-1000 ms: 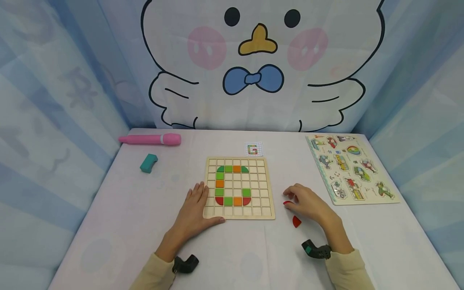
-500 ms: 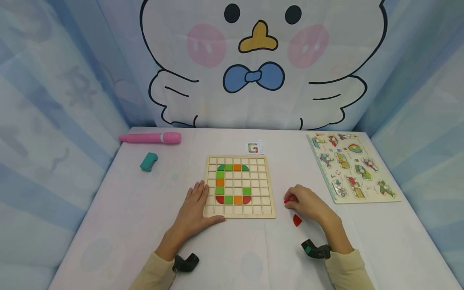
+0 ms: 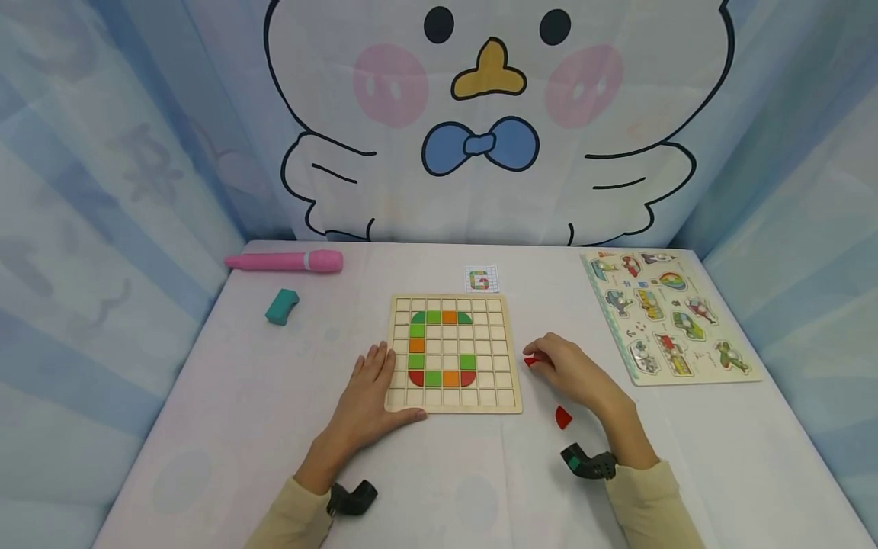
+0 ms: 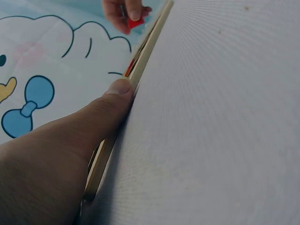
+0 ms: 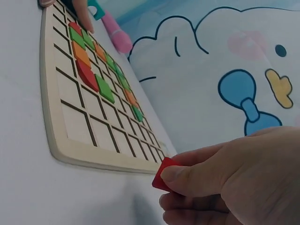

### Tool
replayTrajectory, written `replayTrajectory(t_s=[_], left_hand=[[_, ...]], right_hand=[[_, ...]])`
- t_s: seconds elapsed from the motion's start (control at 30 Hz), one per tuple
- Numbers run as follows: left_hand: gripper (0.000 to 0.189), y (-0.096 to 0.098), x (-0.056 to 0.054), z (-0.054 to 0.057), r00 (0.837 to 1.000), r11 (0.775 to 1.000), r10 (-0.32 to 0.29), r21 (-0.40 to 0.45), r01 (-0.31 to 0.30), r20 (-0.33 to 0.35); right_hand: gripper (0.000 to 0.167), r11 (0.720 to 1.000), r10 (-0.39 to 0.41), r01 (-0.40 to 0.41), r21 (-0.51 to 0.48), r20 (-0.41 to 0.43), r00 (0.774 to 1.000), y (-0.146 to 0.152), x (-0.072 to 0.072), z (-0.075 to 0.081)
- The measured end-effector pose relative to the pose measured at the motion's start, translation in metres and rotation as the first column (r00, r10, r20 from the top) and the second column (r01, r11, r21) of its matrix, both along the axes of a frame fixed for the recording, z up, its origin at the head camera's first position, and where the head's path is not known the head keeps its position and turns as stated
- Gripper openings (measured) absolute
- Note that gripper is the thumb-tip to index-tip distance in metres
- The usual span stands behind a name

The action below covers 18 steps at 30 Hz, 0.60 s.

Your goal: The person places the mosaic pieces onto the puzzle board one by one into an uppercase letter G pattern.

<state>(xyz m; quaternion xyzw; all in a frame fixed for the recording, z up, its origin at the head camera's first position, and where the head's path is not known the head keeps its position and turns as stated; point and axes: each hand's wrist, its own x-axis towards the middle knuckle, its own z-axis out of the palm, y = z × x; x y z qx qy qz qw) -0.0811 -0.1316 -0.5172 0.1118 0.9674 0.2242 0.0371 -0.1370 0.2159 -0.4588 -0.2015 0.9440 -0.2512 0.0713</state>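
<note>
A wooden grid board (image 3: 494, 396) lies mid-table, with green, orange and red tiles set in some of its squares. My left hand (image 3: 370, 389) rests along the board's left side, fingers extended and thumb at the near edge; the left wrist view shows the thumb (image 4: 110, 101) against that edge. Just right of the board, my right hand (image 3: 572, 370) pinches a red tile (image 5: 164, 174) between thumb and fingers, above the table. The fingers cover part of the tile, so its full outline is hidden. Another red tile, a quarter-round (image 3: 563, 417), lies on the table below that hand.
Behind the board lies a small pattern card (image 3: 481, 280). A picture puzzle board (image 3: 672, 320) is at the right. To the left are a pink pen-shaped object (image 3: 284, 261) and a teal block (image 3: 281, 307). Curtains (image 3: 116, 267) enclose the table.
My right hand has closed its fingertips on the red tile and moved it up and left, nearer the board. The left hand stays where it was.
</note>
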Motion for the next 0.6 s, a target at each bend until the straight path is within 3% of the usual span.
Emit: replayTrajectory(t_s=[0.17, 0.33, 0.6], left_hand=[[0.119, 0.0, 0.0, 0.001, 1.0, 1.0, 0.001, 0.006, -0.001, 0.001], [0.118, 0.0, 0.0, 0.001, 1.0, 1.0, 0.002, 0.004, -0.002, 0.003], [0.118, 0.0, 0.001, 0.002, 1.0, 1.0, 0.0, 0.003, 0.0, 0.003]], right_hand=[[0.016, 0.999, 0.024, -0.025, -0.031, -0.044, 0.999, -0.011, -0.005, 0.004], [0.012, 0.999, 0.019, -0.02, -0.048, -0.026, 0.999, -0.022, -0.01, 0.008], [0.007, 0.996, 0.031, -0.037, -0.086, -0.062, 0.998, -0.039, -0.018, 0.005]])
